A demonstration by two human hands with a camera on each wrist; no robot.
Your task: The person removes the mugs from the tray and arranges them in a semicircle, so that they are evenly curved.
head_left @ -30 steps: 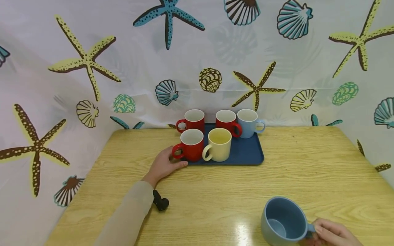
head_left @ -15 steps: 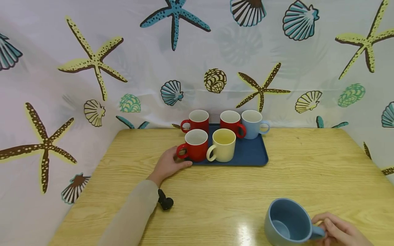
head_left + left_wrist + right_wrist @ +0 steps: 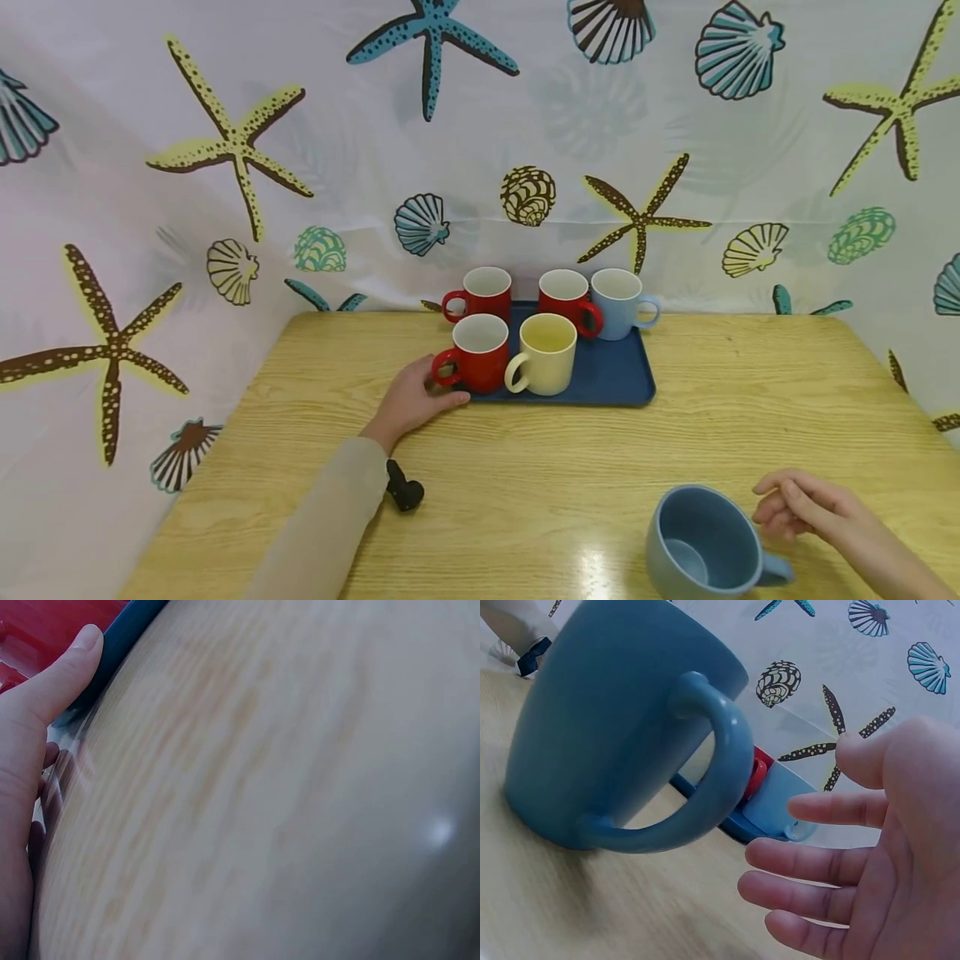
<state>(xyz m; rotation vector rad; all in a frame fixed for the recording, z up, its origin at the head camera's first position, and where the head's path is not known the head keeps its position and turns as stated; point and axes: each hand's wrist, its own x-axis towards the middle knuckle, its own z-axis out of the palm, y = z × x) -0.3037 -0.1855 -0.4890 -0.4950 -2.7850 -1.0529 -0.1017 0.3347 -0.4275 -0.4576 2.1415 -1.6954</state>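
At the front right, a blue-grey mug [image 3: 701, 542] stands upright on the table, its handle [image 3: 731, 757] turned toward my right hand [image 3: 813, 508]. That hand is beside the mug, apart from the handle, with loose fingers and nothing in them. My left hand [image 3: 412, 404] holds the front left corner of a dark blue tray [image 3: 607, 371]. Its thumb [image 3: 64, 679] lies along the tray's front rim, while its other fingers are partly hidden at the left side. Near those fingers stands a red mug [image 3: 480, 367] on the tray, and a cream mug [image 3: 551, 367] is to its right.
Two more red mugs [image 3: 487, 296] [image 3: 562, 300] and a light blue mug [image 3: 615, 308] stand toward the back of the tray. Behind the wooden table [image 3: 525, 483] hangs a cloth [image 3: 480, 133] printed with starfish and shells. A black wrist device [image 3: 405, 487] is on my left sleeve.
My right hand has let go of the blue-grey mug's handle and moved back up beside it. The left hand stays at the tray corner; the head view has shifted slightly.
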